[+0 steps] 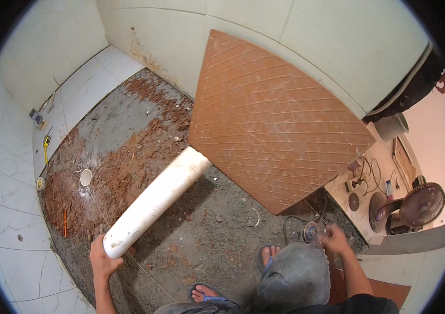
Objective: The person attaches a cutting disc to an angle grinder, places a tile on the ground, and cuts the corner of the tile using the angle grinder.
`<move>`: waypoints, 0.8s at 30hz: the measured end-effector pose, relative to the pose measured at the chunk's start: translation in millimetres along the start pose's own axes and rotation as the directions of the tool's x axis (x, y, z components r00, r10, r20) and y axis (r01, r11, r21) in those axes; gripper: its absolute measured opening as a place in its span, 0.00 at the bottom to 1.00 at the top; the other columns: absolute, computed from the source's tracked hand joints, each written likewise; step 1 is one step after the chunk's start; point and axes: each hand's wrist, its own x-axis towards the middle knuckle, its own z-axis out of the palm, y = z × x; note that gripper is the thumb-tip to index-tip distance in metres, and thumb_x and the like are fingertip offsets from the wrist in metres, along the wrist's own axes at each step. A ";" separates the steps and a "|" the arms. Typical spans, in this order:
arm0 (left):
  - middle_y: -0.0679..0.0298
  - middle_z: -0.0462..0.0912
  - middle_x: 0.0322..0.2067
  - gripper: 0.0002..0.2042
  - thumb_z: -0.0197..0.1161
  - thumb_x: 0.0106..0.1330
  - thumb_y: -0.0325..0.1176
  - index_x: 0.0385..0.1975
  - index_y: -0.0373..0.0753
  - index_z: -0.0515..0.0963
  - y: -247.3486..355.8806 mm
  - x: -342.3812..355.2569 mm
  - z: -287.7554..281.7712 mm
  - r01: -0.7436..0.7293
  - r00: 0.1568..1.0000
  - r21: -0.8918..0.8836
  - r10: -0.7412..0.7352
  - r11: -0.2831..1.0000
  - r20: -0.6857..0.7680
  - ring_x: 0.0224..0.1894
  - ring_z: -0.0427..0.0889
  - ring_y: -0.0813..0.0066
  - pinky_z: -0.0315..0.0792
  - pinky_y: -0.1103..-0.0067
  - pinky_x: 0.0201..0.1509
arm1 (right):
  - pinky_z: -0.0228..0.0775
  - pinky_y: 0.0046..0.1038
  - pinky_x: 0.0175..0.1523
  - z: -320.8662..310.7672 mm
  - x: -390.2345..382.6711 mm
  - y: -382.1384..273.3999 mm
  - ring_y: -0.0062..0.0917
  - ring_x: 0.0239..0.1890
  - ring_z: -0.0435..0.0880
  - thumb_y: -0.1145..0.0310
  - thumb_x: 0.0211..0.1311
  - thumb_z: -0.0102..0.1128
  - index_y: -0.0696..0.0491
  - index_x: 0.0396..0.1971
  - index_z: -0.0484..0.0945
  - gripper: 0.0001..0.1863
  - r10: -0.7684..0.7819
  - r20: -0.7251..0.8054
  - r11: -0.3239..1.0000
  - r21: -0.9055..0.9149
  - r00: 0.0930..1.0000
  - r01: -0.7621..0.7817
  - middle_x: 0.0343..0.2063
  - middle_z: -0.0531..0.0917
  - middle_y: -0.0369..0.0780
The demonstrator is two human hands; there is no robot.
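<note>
Pipe: plastic, smooth, scuffed. Tile at pipe's upper end: terracotta-like, matt, raised ridges. Soil left of pipe: crumbly, rough. Floor right of pipe: gritty, matt. Wall tiles, far left of pipe: smooth, marble-veined.

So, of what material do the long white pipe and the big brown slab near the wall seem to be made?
White pipe, held by the left hand: probably plastic; its surface is smooth, softly shiny, with brownish smears.
Brown slab: likely fired ceramic, perhaps a tile's back; it is dull reddish-brown, with raised crossing ridges and pale dusty marks.
</note>
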 end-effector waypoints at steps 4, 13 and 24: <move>0.50 0.78 0.49 0.41 0.74 0.30 0.28 0.55 0.37 0.71 4.1 72.4 27.1 -0.253 0.956 0.013 0.247 0.967 0.157 0.53 0.75 0.45 0.72 0.60 0.58 | 0.71 0.29 0.54 -96.8 36.3 -91.9 0.22 0.48 0.79 0.59 0.65 0.67 0.58 0.55 0.77 0.24 -0.174 -0.477 0.683 0.572 0.861 0.455 0.46 0.82 0.37; 0.50 0.80 0.54 0.42 0.78 0.32 0.32 0.58 0.41 0.73 -20.9 134.5 57.6 -0.197 0.966 0.141 0.168 0.970 0.194 0.58 0.76 0.46 0.73 0.61 0.62 | 0.72 0.24 0.48 -134.6 75.0 -209.0 0.19 0.41 0.81 0.68 0.62 0.72 0.64 0.47 0.81 0.19 -0.208 -0.558 0.517 0.635 0.804 0.574 0.41 0.85 0.38; 0.47 0.85 0.49 0.41 0.78 0.47 0.53 0.59 0.33 0.73 66.2 91.8 110.6 0.250 0.962 -0.216 -0.217 0.944 0.164 0.52 0.85 0.51 0.76 0.66 0.58 | 0.71 0.45 0.63 -75.0 0.2 -250.4 0.46 0.58 0.80 0.73 0.56 0.72 0.63 0.55 0.78 0.26 -0.789 -0.556 0.175 0.204 0.261 0.963 0.57 0.79 0.52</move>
